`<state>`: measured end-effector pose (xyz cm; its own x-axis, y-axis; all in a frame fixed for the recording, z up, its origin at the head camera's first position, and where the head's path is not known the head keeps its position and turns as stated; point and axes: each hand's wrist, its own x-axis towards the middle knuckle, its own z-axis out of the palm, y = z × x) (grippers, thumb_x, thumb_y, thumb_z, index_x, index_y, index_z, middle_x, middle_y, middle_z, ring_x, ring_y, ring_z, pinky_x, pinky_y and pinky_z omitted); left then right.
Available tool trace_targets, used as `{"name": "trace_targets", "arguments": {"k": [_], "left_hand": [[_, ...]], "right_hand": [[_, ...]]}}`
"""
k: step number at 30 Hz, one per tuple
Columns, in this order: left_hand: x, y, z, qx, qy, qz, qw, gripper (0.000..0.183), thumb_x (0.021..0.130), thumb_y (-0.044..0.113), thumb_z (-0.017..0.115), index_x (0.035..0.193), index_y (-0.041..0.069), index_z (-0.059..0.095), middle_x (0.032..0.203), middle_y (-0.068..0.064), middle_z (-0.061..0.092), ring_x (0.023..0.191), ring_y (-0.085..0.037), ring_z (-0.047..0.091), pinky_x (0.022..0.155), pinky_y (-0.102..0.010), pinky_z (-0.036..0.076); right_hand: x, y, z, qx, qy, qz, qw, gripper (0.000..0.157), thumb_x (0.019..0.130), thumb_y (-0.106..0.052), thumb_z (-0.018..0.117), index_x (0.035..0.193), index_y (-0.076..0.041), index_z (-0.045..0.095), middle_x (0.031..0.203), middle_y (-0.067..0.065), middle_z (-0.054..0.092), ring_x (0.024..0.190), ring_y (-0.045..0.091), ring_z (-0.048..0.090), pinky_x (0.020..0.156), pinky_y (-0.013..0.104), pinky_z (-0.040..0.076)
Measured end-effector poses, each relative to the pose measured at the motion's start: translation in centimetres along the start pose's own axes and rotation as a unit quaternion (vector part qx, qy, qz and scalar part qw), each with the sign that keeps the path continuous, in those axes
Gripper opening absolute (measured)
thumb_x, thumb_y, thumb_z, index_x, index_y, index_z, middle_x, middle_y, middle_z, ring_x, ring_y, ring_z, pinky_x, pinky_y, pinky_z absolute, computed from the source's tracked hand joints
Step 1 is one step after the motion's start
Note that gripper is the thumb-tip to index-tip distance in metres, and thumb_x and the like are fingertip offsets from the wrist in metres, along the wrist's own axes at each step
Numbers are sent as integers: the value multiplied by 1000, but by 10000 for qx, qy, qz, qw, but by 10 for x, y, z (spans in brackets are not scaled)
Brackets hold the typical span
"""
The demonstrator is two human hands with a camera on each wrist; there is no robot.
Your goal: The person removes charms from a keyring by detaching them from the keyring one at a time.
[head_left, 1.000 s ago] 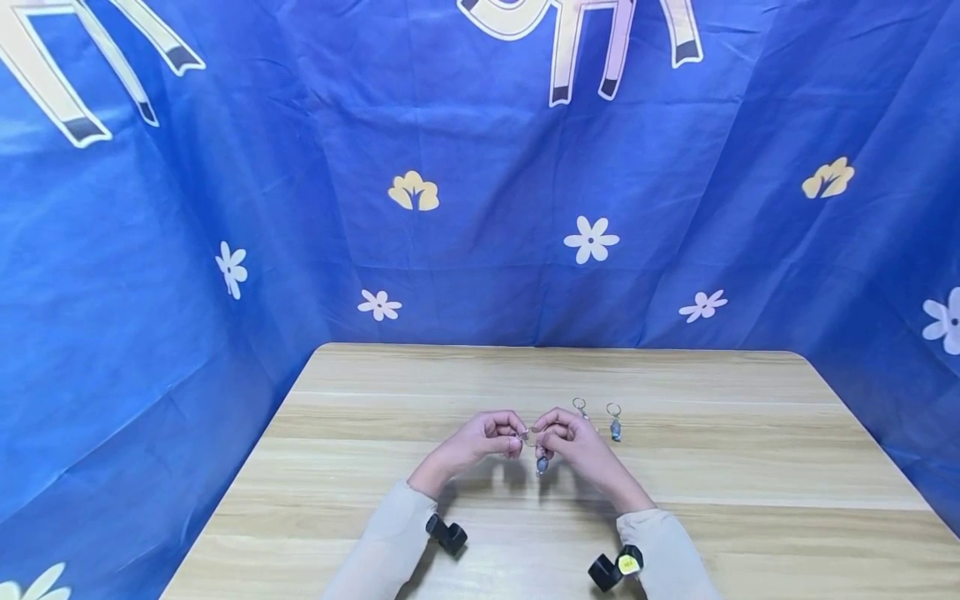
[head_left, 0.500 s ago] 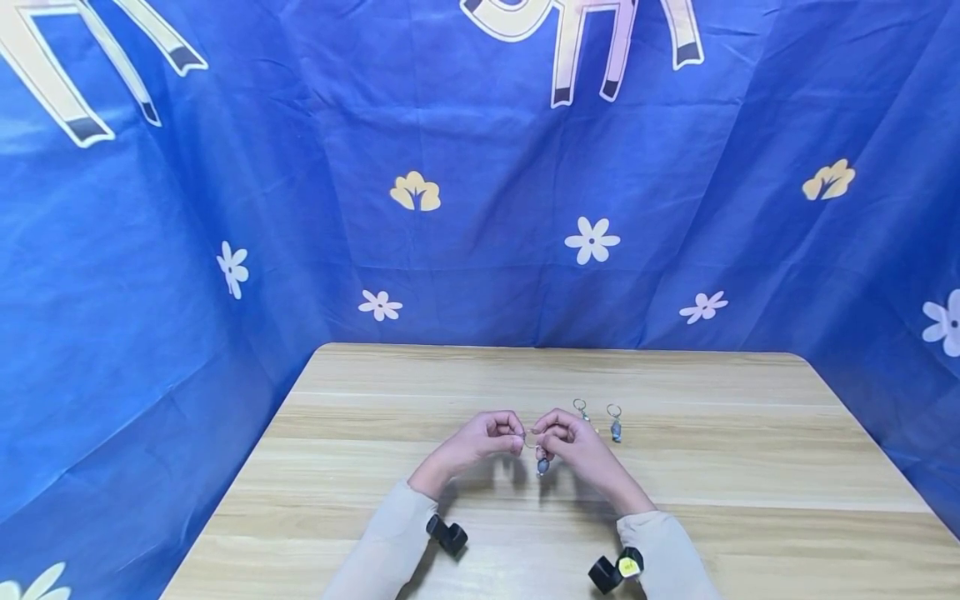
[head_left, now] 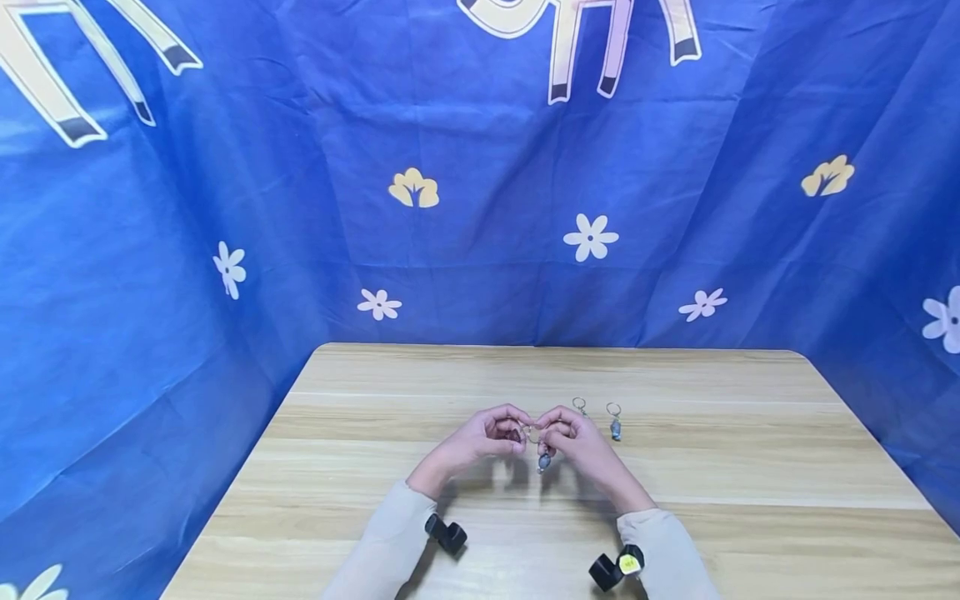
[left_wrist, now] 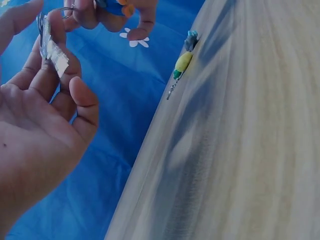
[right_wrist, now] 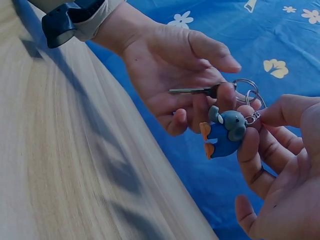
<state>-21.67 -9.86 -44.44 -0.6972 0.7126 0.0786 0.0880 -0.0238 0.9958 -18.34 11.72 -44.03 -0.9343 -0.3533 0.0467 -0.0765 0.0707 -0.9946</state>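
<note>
In the head view my left hand [head_left: 495,433] and right hand [head_left: 568,437] meet above the table, fingertips nearly touching. Between them is a metal key ring [right_wrist: 254,86]. My right thumb and fingers pinch the ring's short chain [right_wrist: 253,118]; from it hangs a blue-and-grey elephant charm [right_wrist: 227,131] with orange feet. Across the bent fingers of my left hand lies a key [right_wrist: 190,91] with a dark head, the thumb held apart. Silver keys [left_wrist: 50,47] also show against those fingers in the left wrist view. The exact finger contact on the ring is partly hidden.
Two more keychains lie on the wooden table [head_left: 337,500] beyond my right hand: a blue one [head_left: 616,425] and one with its ring [head_left: 579,403] showing, mostly covered by that hand. A yellow charm [left_wrist: 183,62] appears in the left wrist view. Blue curtain [head_left: 480,250] surrounds the table.
My left index finger has risen toward the right fingertips and the left thumb has dropped away from it. The charm has shifted slightly; the keychains on the table stay put.
</note>
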Motion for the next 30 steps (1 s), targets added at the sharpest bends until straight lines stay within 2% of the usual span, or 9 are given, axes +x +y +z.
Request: {"name": "trace_targets", "arguments": {"k": [4,8,14,18,23,30], "left_hand": [[1,2,-1,236,165,-70,9996,43,86,-1,62,125,-13,47,94,9,64,87,-3,59,78,-17,51],[1,3,-2,306,311,-217,9988,42,86,4,63,123,-14,50,93,11,64,85,-2,59,77,-17,51],[2,4,-4,306,342,-303,9985,37,87,7,63,115,-14,53,93,9,65,85,-5,61,82,-20,52],[3,4,-5,358,281,-313,9985,32,86,12,64,108,-9,55,90,7,64,84,-9,61,83,-23,51],[5,4,-7,435,298,-411,9978,22,85,16,66,100,2,58,86,8,62,83,-14,60,82,-27,50],[6,0,-9,641,538,-661,9943,17,87,15,65,98,3,59,83,7,64,87,-30,64,83,-34,52]], "right_hand": [[2,3,-1,21,16,7,10000,24,91,-8,57,109,7,55,76,-1,65,71,8,61,74,25,52],[4,4,-2,75,-3,72,9999,23,92,-9,57,109,6,56,75,-4,66,71,8,62,75,27,52],[5,4,-2,102,-30,67,9999,23,91,-9,57,109,6,55,75,-6,66,72,8,61,74,26,52],[6,2,-1,57,-78,7,10000,23,91,-8,57,107,7,55,75,-5,66,70,8,61,72,26,52],[7,-2,1,-44,-36,-4,10000,22,91,-7,57,107,8,56,74,-2,66,68,8,61,70,25,52],[5,-6,4,-151,-47,-234,9996,22,91,-4,56,106,11,54,79,9,66,69,7,62,69,23,53]]}}
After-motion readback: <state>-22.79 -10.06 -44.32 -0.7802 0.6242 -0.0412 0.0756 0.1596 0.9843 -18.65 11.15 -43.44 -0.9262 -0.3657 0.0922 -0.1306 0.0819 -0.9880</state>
